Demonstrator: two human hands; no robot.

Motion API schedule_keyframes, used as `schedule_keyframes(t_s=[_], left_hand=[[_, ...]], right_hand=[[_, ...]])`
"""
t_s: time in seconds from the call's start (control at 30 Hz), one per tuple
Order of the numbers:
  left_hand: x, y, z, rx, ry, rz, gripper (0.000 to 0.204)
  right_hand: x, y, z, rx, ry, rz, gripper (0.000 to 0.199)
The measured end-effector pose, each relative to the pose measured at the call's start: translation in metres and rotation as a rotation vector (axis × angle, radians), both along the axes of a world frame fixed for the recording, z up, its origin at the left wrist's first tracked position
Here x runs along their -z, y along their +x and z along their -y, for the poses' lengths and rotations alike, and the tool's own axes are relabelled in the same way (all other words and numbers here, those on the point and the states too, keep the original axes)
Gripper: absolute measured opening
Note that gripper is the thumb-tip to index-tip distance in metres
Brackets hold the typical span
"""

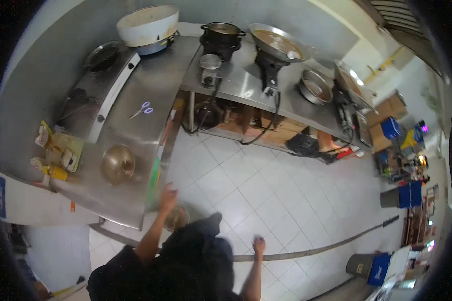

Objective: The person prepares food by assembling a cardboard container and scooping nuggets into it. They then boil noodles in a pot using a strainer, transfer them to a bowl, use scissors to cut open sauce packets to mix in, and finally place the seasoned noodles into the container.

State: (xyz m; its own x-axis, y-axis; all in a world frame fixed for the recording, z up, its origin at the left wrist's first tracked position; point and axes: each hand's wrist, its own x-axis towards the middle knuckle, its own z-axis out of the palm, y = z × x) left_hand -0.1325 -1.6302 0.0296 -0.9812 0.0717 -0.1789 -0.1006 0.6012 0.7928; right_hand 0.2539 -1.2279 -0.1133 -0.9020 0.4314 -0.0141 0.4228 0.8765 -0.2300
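Observation:
My left hand point(168, 195) is raised at the front edge of the steel counter point(135, 195), fingers apart and nothing in them. Just below it, beside my forearm, is a small round bowl point(178, 218); whether anything touches it I cannot tell. My right hand point(258, 246) hangs over the white tiled floor point(266, 190), apart from everything, and is too small for me to read its fingers. An upturned metal bowl point(118, 163) sits on the counter to the left of my left hand.
Scissors point(143, 109) lie farther back on the counter by a stove point(103, 85). A white basin point(148, 24), a black pot point(222, 31), a wide pan point(278, 42) and a steel bowl point(315, 86) stand along the back. Condiment bottles point(58, 172) are at the left, bins point(369, 266) at the lower right.

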Motion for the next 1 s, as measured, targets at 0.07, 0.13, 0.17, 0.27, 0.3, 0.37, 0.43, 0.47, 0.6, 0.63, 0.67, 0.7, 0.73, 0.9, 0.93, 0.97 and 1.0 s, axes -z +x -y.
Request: schedule_keyframes(t_s=[0.07,0.13,0.17,0.27,0.3,0.37,0.43,0.47,0.6,0.63,0.67,0.7,0.73,0.9,0.93,0.97,1.0], left_hand=[[-0.004,-0.019,-0.038,-0.039,-0.019,0.030,0.046],[-0.013,-0.071,-0.114,-0.075,0.222,0.115,0.051],[-0.005,-0.102,-0.124,-0.132,0.419,0.197,0.053],[-0.018,-0.225,-0.175,-0.263,0.579,0.316,0.055],[-0.014,-0.269,-0.166,-0.304,0.569,0.271,0.055],[-0.025,-0.341,-0.219,-0.254,0.511,0.009,0.056],[-0.040,-0.413,-0.248,-0.308,0.420,0.046,0.056],[-0.048,-0.451,-0.257,-0.338,0.372,0.054,0.056],[-0.055,-0.565,-0.295,-0.175,0.200,0.360,0.040],[-0.050,-0.579,-0.299,-0.115,0.135,0.417,0.039],[-0.038,-0.584,-0.284,-0.084,0.046,0.331,0.039],[-0.022,-0.583,-0.260,-0.063,-0.042,0.240,0.040],[-0.013,-0.583,-0.243,-0.032,-0.122,0.152,0.042],[-0.016,-0.577,-0.275,0.125,-0.523,0.044,0.034],[-0.020,-0.561,-0.278,0.072,-0.615,0.010,0.033],[-0.028,-0.551,-0.287,0.005,-0.694,-0.048,0.031],[-0.037,-0.542,-0.298,-0.069,-0.742,-0.115,0.029]], right_hand=[[-0.065,-0.200,0.042,-0.008,-0.641,-0.202,0.036],[-0.123,-0.343,0.040,-0.202,-0.564,-0.187,0.037],[-0.158,-0.407,0.050,-0.317,-0.567,-0.192,0.037],[-0.218,-0.568,0.034,-0.368,-0.620,-0.344,0.030],[-0.247,-0.614,0.044,-0.435,-0.596,-0.439,0.029],[-0.271,-0.690,0.014,-0.457,-0.583,-0.515,0.033],[-0.285,-0.746,-0.002,-0.453,-0.523,-0.547,0.042],[-0.292,-0.777,-0.009,-0.456,-0.498,-0.574,0.046],[-0.276,-0.896,-0.066,-0.330,-0.032,-0.252,0.069],[-0.265,-0.916,-0.074,-0.324,-0.005,-0.158,0.069],[-0.259,-0.928,-0.073,-0.336,0.016,-0.064,0.069],[-0.259,-0.938,-0.063,-0.366,0.040,0.020,0.069],[-0.258,-0.948,-0.058,-0.455,-0.068,0.093,0.063],[-0.240,-0.976,-0.087,-0.518,-0.463,-0.107,0.048],[-0.247,-0.967,-0.084,-0.559,-0.495,-0.200,0.043],[-0.252,-0.963,-0.085,-0.553,-0.549,-0.162,0.039],[-0.253,-0.961,-0.089,-0.551,-0.592,-0.127,0.036]])
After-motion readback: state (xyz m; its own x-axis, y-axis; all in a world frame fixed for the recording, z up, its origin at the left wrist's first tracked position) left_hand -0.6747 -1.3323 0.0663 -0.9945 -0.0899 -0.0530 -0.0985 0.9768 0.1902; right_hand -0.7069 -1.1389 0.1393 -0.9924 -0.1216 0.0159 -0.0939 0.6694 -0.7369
